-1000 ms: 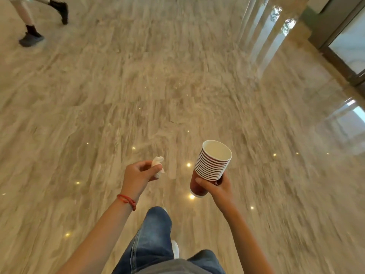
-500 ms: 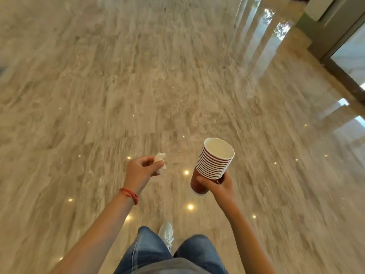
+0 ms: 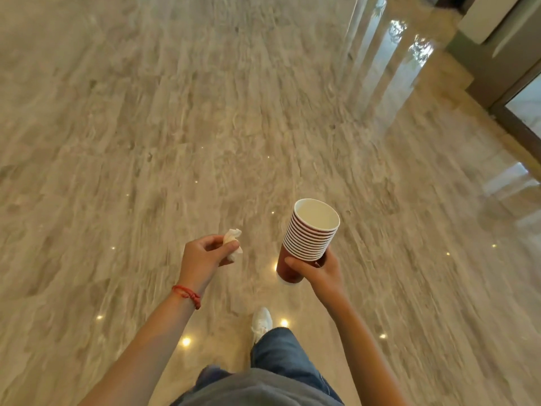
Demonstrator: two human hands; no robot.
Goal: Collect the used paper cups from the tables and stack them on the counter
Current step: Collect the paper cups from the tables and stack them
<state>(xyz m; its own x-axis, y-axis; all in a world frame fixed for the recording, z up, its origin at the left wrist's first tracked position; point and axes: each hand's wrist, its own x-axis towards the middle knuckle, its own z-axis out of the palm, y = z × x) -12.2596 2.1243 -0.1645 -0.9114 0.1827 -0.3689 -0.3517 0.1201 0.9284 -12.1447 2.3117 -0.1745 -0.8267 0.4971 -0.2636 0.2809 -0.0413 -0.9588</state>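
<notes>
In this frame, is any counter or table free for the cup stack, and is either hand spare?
No counter or table shows, only bare marble floor. Both hands are taken: right hand grips the stack of red paper cups, left hand pinches a crumpled white tissue.

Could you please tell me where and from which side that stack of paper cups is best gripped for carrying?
Grip the stack of paper cups low, round the red wall of the outermost cup, as the right hand does now, coming from the side. The crowded rims above offer only ridges, and a hold on an upper cup alone might let the lower ones slide off. The stack tilts slightly, so wrap firmly.
</notes>
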